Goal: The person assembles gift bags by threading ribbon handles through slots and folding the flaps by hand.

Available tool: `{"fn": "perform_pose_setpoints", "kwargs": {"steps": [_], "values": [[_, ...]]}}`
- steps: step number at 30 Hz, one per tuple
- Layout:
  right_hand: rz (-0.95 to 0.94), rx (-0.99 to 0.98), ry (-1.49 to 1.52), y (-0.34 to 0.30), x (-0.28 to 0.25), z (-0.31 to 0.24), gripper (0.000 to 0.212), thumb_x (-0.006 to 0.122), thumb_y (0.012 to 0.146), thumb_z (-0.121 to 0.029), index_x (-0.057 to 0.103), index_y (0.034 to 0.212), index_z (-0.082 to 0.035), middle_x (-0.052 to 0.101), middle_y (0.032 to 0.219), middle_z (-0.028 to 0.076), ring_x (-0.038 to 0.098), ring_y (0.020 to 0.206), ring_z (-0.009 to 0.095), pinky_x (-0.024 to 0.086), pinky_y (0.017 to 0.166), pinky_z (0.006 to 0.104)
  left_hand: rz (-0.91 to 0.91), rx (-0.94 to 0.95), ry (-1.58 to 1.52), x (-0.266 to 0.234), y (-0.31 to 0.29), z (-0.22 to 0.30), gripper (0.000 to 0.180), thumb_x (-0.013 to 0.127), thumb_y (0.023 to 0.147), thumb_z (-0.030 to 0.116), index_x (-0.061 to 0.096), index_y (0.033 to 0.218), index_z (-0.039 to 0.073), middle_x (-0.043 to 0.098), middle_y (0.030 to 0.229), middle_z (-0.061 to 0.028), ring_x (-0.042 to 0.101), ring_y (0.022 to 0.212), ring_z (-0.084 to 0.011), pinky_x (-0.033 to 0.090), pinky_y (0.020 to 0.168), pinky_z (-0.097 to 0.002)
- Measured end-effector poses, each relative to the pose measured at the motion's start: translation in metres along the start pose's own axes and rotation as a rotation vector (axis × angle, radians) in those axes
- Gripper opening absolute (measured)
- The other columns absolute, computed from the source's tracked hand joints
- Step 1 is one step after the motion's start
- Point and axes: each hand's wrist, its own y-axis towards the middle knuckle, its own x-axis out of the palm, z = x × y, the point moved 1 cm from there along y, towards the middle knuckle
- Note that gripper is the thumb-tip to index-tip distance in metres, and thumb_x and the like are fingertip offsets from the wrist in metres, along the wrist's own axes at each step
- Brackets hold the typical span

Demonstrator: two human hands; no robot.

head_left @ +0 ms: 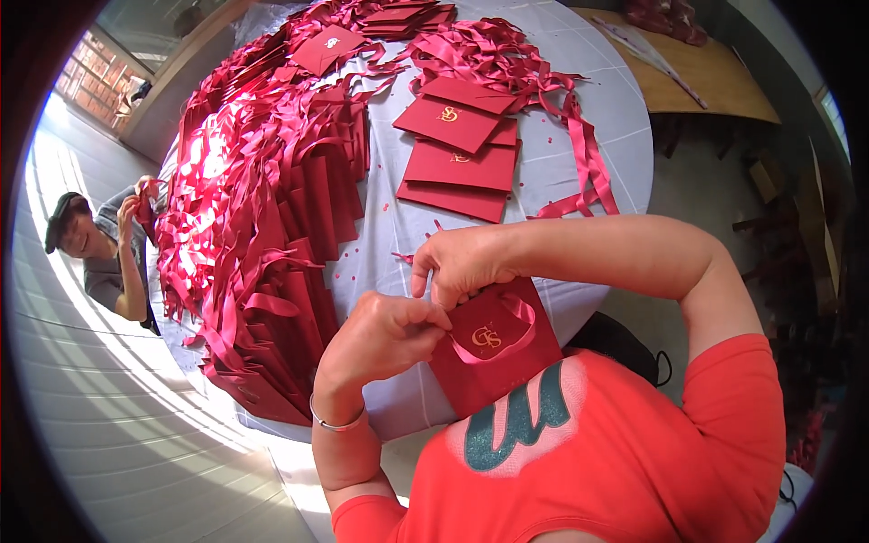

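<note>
A red paper gift bag (462,380) with a gold emblem lies against my shirt at the table's near edge. Its pink-red ribbon handle (514,347) loops across the front. At the bag's upper left corner, my left hand (385,339) is closed in a pinch, with the ribbon at its fingertips. Just beyond it, my right hand (462,262) bends down over the bag's top edge, fingers curled. What lies between the right fingers is hidden. The fingertips of both hands are close together.
Flat red bags (462,163) lie stacked beyond my hands on the white-covered round table (625,136). Ribboned bags (308,199) stand in dense rows at left. Loose ribbons (489,54) are heaped at the back. Another person (109,244) handles red material at far left.
</note>
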Motion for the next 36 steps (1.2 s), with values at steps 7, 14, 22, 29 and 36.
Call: {"fn": "perform_pose_setpoints", "kwargs": {"steps": [7,14,22,29,36], "values": [[0.513,-0.421,-0.231,0.019,-0.029,0.009,0.029,0.071,0.075,0.001,0.058,0.101,0.003,0.064,0.074,0.009,0.064,0.067,0.017,0.050,0.058,0.0319,-0.054,-0.085,-0.121,0.000,0.001,0.006,0.012,0.069,0.078,-0.001,0.073,0.089,0.002,0.069,0.066,-0.0088,0.071,0.061,-0.0142,0.055,0.059,-0.0272],[0.680,-0.603,-0.358,0.029,-0.040,0.007,0.021,0.067,0.077,0.002,0.059,0.097,0.003,0.069,0.082,0.013,0.070,0.076,0.020,0.055,0.069,0.0342,-0.073,-0.164,-0.202,-0.001,0.004,0.006,0.016,0.067,0.080,-0.004,0.057,0.092,-0.001,0.067,0.067,-0.0116,0.069,0.058,-0.0178,0.051,0.056,-0.0290],[0.934,-0.703,-0.614,-0.017,-0.039,0.015,0.029,0.075,0.084,-0.020,0.060,0.098,0.001,0.068,0.086,0.014,0.068,0.075,0.024,0.052,0.067,0.0365,-0.105,-0.289,-0.170,-0.002,0.012,-0.001,0.020,0.067,0.083,-0.002,0.051,0.096,-0.002,0.067,0.071,-0.0150,0.070,0.059,-0.0208,0.050,0.056,-0.0315],[0.502,-0.236,-0.569,-0.075,-0.023,0.035,0.036,0.074,0.088,-0.034,0.070,0.091,0.001,0.071,0.079,0.015,0.069,0.069,0.020,0.052,0.062,0.0346,0.059,-0.230,-0.022,-0.008,0.000,-0.009,0.039,0.078,0.079,0.016,0.059,0.106,-0.005,0.070,0.085,-0.0183,0.071,0.071,-0.0249,0.053,0.064,-0.0369],[0.243,-0.196,0.097,-0.070,-0.024,0.052,0.018,0.078,0.088,-0.016,0.068,0.092,-0.001,0.066,0.081,-0.002,0.059,0.075,0.004,0.047,0.065,0.0205,0.007,-0.308,-0.191,-0.010,0.010,-0.004,0.046,0.079,0.084,0.023,0.058,0.109,-0.009,0.068,0.071,-0.0155,0.065,0.056,-0.0197,0.049,0.052,-0.0332]]}}
